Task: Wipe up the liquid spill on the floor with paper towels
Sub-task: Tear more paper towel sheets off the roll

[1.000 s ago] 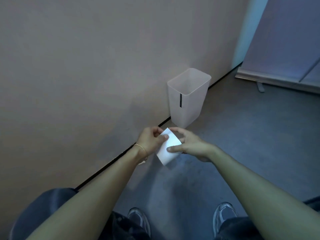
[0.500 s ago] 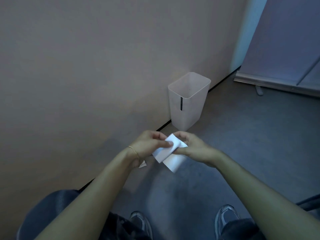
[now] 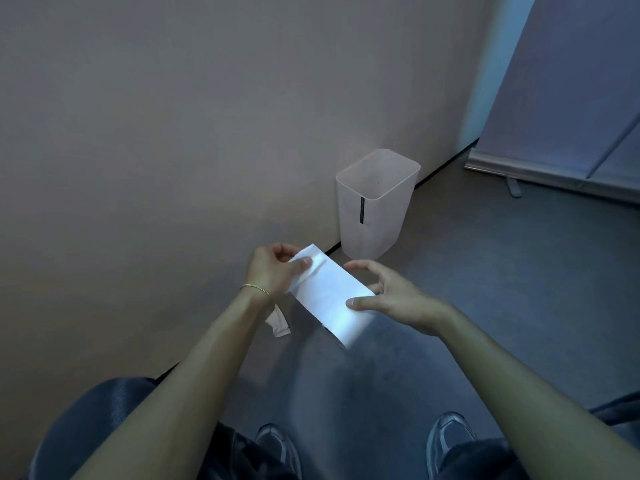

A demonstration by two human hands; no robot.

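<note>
Head view — paper towel (image 3: 329, 296) in the pinch of left hand (image 3: 273, 268) and right hand (image 3: 398, 296) — its underside hidden.

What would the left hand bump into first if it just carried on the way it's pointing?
Most likely the translucent bin standing against the wall. Depth is unclear, though: the left hand, pinching the paper towel, could meet the wall beside the bin instead.
</note>
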